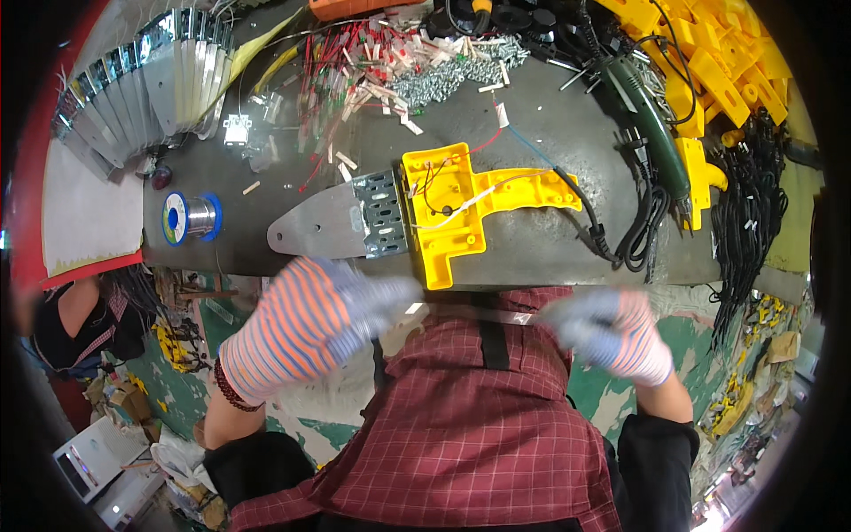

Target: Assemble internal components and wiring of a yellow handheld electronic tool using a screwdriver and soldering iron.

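My left hand (328, 315), in a striped glove with grey-blue fingers, is just off the bench's front edge, its fingers closed and smeared by motion. My right hand (612, 332), gloved alike, is across from it with the fingers pinched together. A thin blurred strip (514, 316) spans part of the gap between them; its kind cannot be made out. Just beyond lies an open yellow plastic handle housing (443, 253) with red, black and white wires inside. From its left side sticks out a grey metal plate (310, 222) with a slotted section. A black cord (581, 199) reaches the handle's right end.
A solder spool (202, 218) stands at left, below a fan of metal plates (168, 84). Screws (461, 75) and red-wired parts (355, 62) are heaped at the back. On the right are a green corded tool (651, 124), yellow housings (709, 62) and black cords (749, 204).
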Motion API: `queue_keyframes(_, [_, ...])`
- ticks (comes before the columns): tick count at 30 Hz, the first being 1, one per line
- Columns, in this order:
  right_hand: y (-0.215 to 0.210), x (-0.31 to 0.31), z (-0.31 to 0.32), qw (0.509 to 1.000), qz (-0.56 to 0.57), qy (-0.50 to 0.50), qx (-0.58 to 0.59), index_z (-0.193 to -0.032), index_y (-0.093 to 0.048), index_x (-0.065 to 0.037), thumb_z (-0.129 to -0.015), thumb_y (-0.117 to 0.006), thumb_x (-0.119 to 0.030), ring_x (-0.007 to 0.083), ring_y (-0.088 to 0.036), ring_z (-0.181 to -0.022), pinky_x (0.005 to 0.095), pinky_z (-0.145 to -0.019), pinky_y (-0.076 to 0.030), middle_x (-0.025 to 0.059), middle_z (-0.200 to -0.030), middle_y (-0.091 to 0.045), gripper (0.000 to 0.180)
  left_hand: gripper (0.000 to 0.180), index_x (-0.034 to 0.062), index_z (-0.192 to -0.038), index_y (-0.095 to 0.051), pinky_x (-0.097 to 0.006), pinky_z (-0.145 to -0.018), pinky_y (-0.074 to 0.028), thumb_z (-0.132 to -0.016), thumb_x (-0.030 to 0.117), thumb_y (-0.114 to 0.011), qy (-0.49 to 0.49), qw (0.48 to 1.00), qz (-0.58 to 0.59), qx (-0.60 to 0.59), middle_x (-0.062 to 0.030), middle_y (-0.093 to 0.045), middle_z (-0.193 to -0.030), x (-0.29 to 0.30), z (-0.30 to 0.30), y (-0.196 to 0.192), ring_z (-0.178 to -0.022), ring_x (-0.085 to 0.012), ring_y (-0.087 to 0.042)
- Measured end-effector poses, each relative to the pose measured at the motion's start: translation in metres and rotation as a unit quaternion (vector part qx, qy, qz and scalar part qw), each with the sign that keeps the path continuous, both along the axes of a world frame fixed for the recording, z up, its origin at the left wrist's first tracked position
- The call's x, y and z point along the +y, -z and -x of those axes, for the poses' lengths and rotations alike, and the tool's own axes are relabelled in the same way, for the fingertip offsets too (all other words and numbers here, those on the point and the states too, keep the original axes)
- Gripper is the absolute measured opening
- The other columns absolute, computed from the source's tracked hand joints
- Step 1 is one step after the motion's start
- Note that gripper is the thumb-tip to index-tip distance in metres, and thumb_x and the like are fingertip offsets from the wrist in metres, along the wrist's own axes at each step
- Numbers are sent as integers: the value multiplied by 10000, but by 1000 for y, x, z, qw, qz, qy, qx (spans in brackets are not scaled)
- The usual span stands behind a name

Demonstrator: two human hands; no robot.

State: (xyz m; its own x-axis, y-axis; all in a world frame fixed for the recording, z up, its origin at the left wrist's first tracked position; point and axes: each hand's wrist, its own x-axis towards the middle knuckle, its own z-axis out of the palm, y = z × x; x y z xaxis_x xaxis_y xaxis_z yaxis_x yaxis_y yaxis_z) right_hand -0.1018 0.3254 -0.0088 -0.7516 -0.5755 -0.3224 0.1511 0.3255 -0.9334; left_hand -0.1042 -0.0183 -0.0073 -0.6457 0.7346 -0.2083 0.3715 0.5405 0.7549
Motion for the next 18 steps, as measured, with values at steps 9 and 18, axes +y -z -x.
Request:
queue_keyframes(9, [7,6,12,950,-51,277,-132,-1049,-691,-2,-897,-606,-99,45,-503,-439,205,-464,-448,-3,-588,-569,199,953,70,-1411,-423,-490,-1086,-319,-674,574,-755,-206,902,121,359,-159,-488,-1354,-8,19,60,-1235,-376,-452])
queue_keyframes(18, [8,-34,31,962,-48,218,-154,-1087,-686,-16,-922,-596,-101,42,-496,-436,199,-449,-425,-7,-601,-582,207,977,102,-1393,-463,-468,-991,-357,-590,537,-810,-251,895,96,356,-107,-533,-1264,-5,16,70,-1165,-306,-500])
